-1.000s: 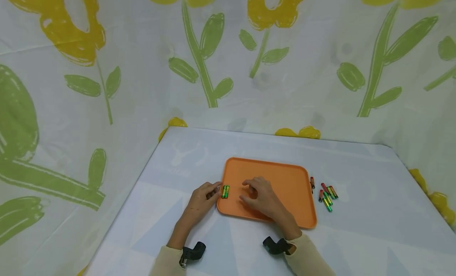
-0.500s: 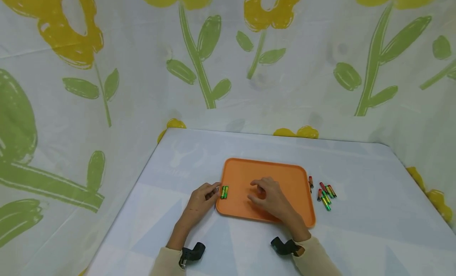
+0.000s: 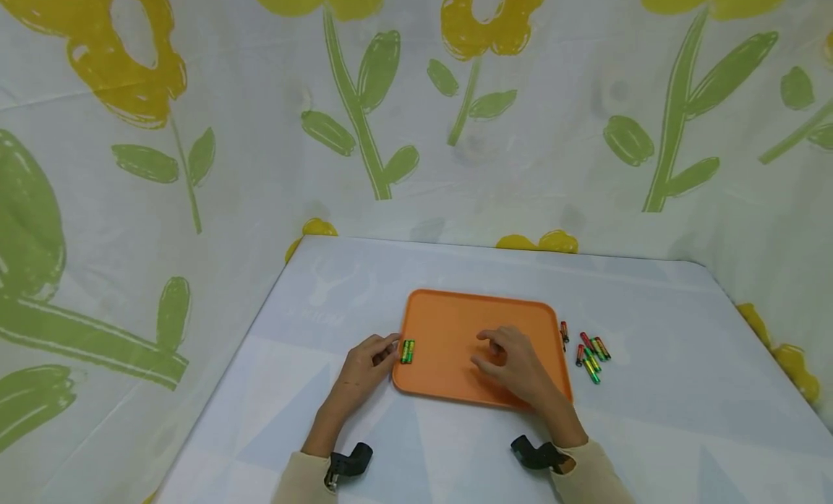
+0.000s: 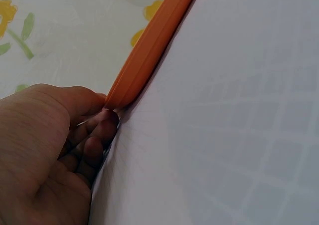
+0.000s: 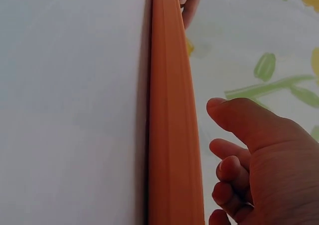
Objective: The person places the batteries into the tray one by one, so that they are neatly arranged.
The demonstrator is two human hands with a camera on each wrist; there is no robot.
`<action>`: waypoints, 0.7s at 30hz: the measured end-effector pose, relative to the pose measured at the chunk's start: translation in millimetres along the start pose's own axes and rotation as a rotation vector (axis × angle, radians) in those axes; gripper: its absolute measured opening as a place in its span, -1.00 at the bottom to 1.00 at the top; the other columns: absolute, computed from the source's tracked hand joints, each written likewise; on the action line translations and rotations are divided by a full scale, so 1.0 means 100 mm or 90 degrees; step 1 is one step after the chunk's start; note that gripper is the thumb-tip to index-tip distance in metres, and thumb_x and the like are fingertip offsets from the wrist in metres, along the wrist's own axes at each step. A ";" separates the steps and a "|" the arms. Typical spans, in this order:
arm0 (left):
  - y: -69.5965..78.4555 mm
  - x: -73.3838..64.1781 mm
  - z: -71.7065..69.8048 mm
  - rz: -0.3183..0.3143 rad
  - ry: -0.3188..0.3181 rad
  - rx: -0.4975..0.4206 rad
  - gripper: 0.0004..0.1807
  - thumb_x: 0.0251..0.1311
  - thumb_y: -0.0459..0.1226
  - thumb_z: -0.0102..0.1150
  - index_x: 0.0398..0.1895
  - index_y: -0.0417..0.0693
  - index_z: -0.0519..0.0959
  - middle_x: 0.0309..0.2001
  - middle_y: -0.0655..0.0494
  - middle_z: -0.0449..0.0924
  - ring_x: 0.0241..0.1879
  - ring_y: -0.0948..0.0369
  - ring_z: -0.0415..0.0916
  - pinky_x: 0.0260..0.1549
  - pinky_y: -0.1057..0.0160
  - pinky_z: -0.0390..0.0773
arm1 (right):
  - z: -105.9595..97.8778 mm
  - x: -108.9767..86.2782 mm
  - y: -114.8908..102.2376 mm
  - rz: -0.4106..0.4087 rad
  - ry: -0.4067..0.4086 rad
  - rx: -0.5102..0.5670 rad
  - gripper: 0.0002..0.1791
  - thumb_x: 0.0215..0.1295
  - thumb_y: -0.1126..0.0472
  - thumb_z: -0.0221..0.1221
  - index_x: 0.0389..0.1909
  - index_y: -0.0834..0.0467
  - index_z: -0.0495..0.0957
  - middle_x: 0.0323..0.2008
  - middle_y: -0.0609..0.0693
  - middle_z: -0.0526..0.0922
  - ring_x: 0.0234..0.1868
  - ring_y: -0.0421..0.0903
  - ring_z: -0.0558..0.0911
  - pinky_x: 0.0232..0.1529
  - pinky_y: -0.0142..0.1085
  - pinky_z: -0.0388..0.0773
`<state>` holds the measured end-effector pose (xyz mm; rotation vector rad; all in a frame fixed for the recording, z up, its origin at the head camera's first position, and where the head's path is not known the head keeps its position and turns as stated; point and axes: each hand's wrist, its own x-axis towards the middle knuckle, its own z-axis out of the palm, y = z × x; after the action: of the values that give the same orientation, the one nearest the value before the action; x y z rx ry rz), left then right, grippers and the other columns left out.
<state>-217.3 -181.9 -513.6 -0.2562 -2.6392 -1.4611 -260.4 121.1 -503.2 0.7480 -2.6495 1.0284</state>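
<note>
Left hand [image 3: 364, 365] pinching orange tray [image 3: 449, 323], two batteries [image 3: 410, 351] just beside fingertips

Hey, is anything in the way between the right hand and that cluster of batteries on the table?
Only low things: the orange tray's right rim lies between the right hand, which is over the tray, and the battery cluster. At least one battery lies beside that rim. Nothing taller is visible between.
</note>
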 end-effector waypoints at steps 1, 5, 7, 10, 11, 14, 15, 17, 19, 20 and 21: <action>0.00 0.00 0.00 0.002 0.001 -0.001 -0.57 0.35 -0.32 0.26 0.27 -0.11 0.58 -0.28 0.23 0.52 -0.34 0.27 0.39 -0.37 0.36 0.45 | -0.01 -0.01 0.01 0.001 0.002 0.000 -0.60 0.09 0.17 0.51 -0.07 0.17 0.64 -0.44 -0.15 0.37 -0.26 -0.13 0.35 -0.22 -0.16 0.27; -0.02 0.00 0.01 0.010 0.005 -0.001 -0.58 0.34 -0.31 0.27 0.27 -0.10 0.58 -0.28 0.24 0.51 -0.35 0.28 0.38 -0.37 0.36 0.44 | -0.06 -0.06 0.08 0.002 0.013 -0.007 -0.60 0.10 0.18 0.50 -0.06 0.16 0.65 -0.44 -0.18 0.37 -0.27 -0.15 0.35 -0.26 -0.22 0.31; -0.03 0.00 0.01 0.012 0.004 0.000 -0.58 0.35 -0.31 0.26 0.27 -0.10 0.58 -0.28 0.24 0.51 -0.35 0.28 0.38 -0.37 0.35 0.44 | -0.08 -0.08 0.11 -0.002 0.022 -0.008 -0.61 0.10 0.19 0.50 -0.06 0.17 0.65 -0.44 -0.18 0.36 -0.28 -0.15 0.35 -0.28 -0.24 0.33; -0.04 -0.01 0.01 0.012 0.003 0.004 -0.57 0.35 -0.29 0.26 0.27 -0.10 0.58 -0.28 0.25 0.51 -0.35 0.28 0.37 -0.37 0.35 0.44 | -0.12 -0.11 0.14 -0.007 0.036 -0.011 -0.62 0.10 0.21 0.50 -0.06 0.17 0.65 -0.44 -0.19 0.36 -0.28 -0.16 0.35 -0.29 -0.26 0.35; -0.04 -0.01 0.01 0.011 0.002 0.004 -0.57 0.35 -0.29 0.26 0.27 -0.10 0.58 -0.28 0.25 0.51 -0.35 0.28 0.37 -0.37 0.35 0.44 | -0.13 -0.11 0.16 -0.007 0.038 -0.013 -0.62 0.10 0.21 0.50 -0.06 0.17 0.65 -0.44 -0.19 0.37 -0.29 -0.16 0.35 -0.30 -0.27 0.36; -0.04 -0.01 0.00 0.017 0.004 0.009 -0.57 0.36 -0.29 0.25 0.28 -0.11 0.57 -0.27 0.24 0.51 -0.35 0.28 0.37 -0.38 0.35 0.44 | -0.17 -0.14 0.19 0.003 0.037 -0.012 -0.62 0.11 0.22 0.50 -0.06 0.16 0.65 -0.44 -0.18 0.36 -0.28 -0.15 0.35 -0.30 -0.28 0.36; -0.03 -0.01 0.00 0.018 0.004 0.009 -0.57 0.36 -0.29 0.25 0.28 -0.11 0.57 -0.27 0.24 0.51 -0.35 0.28 0.37 -0.38 0.35 0.44 | -0.19 -0.15 0.20 0.007 0.036 -0.013 -0.62 0.11 0.22 0.50 -0.06 0.16 0.65 -0.44 -0.18 0.36 -0.28 -0.15 0.35 -0.30 -0.29 0.36; -0.03 -0.01 0.00 0.017 0.005 0.007 -0.58 0.37 -0.29 0.24 0.28 -0.11 0.57 -0.27 0.25 0.51 -0.35 0.28 0.38 -0.38 0.35 0.44 | -0.22 -0.17 0.24 0.016 0.036 -0.014 -0.61 0.11 0.23 0.50 -0.05 0.17 0.64 -0.43 -0.17 0.36 -0.27 -0.14 0.35 -0.30 -0.30 0.37; -0.02 -0.01 0.00 0.015 0.005 0.005 -0.58 0.37 -0.29 0.24 0.28 -0.09 0.57 -0.27 0.26 0.51 -0.35 0.28 0.38 -0.37 0.35 0.44 | -0.25 -0.20 0.27 0.017 0.044 -0.012 -0.61 0.10 0.24 0.50 -0.04 0.18 0.64 -0.42 -0.16 0.37 -0.28 -0.14 0.36 -0.31 -0.30 0.37; -0.02 -0.01 0.01 0.011 0.004 0.003 -0.58 0.37 -0.28 0.24 0.28 -0.08 0.57 -0.27 0.27 0.51 -0.35 0.28 0.38 -0.37 0.35 0.44 | -0.26 -0.21 0.28 0.014 0.049 -0.013 -0.60 0.10 0.24 0.50 -0.04 0.18 0.64 -0.42 -0.16 0.38 -0.29 -0.15 0.36 -0.32 -0.30 0.37; -0.02 0.00 0.01 0.007 0.004 0.001 -0.58 0.37 -0.28 0.24 0.28 -0.06 0.57 -0.27 0.27 0.51 -0.34 0.28 0.38 -0.37 0.35 0.44 | -0.28 -0.23 0.30 0.012 0.054 -0.015 -0.60 0.08 0.25 0.50 -0.04 0.18 0.64 -0.42 -0.16 0.38 -0.30 -0.15 0.36 -0.32 -0.30 0.37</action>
<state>-217.4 -182.4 -515.9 -0.2657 -2.6295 -1.4534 -256.8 167.6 -508.2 0.6598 -2.5969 1.0088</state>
